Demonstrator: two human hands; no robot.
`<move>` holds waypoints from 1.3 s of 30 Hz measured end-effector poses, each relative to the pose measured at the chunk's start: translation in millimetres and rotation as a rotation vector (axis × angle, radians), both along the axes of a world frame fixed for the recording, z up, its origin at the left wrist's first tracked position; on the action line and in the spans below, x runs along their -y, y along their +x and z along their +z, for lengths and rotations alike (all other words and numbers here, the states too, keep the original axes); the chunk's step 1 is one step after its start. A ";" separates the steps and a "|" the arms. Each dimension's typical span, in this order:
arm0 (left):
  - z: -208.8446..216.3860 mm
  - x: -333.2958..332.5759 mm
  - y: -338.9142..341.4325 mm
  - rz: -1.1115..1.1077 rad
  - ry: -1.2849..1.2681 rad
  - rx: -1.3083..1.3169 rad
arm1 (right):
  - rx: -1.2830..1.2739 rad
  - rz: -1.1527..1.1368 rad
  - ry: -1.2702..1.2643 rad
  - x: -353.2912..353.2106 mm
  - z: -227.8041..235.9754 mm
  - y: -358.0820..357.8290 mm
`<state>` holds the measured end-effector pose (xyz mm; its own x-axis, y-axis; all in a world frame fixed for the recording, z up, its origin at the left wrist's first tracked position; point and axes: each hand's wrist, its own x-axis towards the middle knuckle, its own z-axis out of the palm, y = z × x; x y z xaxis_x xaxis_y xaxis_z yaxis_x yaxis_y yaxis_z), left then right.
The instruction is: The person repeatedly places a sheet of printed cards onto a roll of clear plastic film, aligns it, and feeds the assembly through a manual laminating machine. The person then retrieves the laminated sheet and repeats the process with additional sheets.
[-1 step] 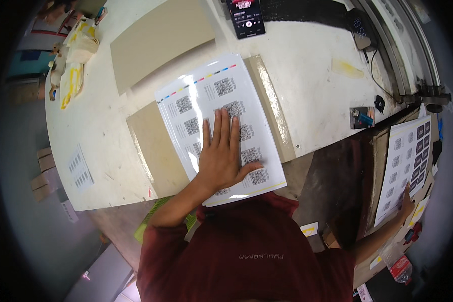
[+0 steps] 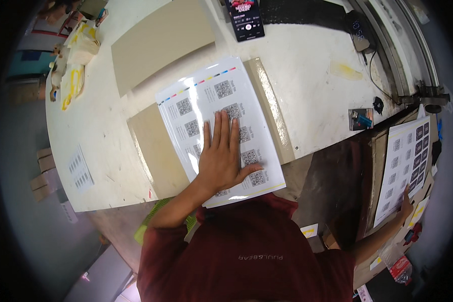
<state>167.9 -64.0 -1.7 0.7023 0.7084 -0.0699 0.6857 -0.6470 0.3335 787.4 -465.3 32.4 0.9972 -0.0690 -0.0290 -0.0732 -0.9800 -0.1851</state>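
My left hand (image 2: 219,158) lies flat, fingers spread, on a stack of glossy white sheets (image 2: 267,156) printed with rows of black square codes and a strip of colour marks. The stack rests tilted on a beige board (image 2: 156,151) at the table's front edge. Far to the right, my right hand (image 2: 406,207) reaches the lower edge of another printed sheet (image 2: 395,166), which carries codes and dark rounded labels. One finger is stretched out on that sheet; the other fingers are partly hidden.
On the white table (image 2: 317,100) are a loose beige board (image 2: 161,45), a phone (image 2: 245,20), a digital clock (image 2: 358,32), a small box with a blue lighter (image 2: 361,119) and a small printed sheet (image 2: 80,168). A metal rail (image 2: 412,50) runs along the right. A green basket (image 2: 153,216) sits below the edge.
The view has shifted very slightly. Both hands and the sheets stay in place.
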 end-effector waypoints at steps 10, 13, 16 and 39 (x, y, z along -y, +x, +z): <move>6.6 -30.5 11.3 0.119 0.044 -0.103 | 0.532 -0.008 -0.293 -24.1 -4.0 -31.1; -4.1 -42.2 22.5 0.084 0.121 -0.055 | 0.099 -0.010 0.644 85.2 -12.6 24.1; -2.1 -33.3 17.2 0.138 0.108 -0.070 | -0.092 0.046 1.078 81.7 0.8 26.0; 70.0 -102.3 240.9 -0.487 -0.003 0.371 | 0.818 0.200 1.645 -42.5 200.1 198.3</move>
<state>408.8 38.2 68.3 0.9233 0.2997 0.2400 0.1491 -0.8558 0.4953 985.7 -422.8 232.5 0.7838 -0.3683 0.5000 0.5964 0.2221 -0.7713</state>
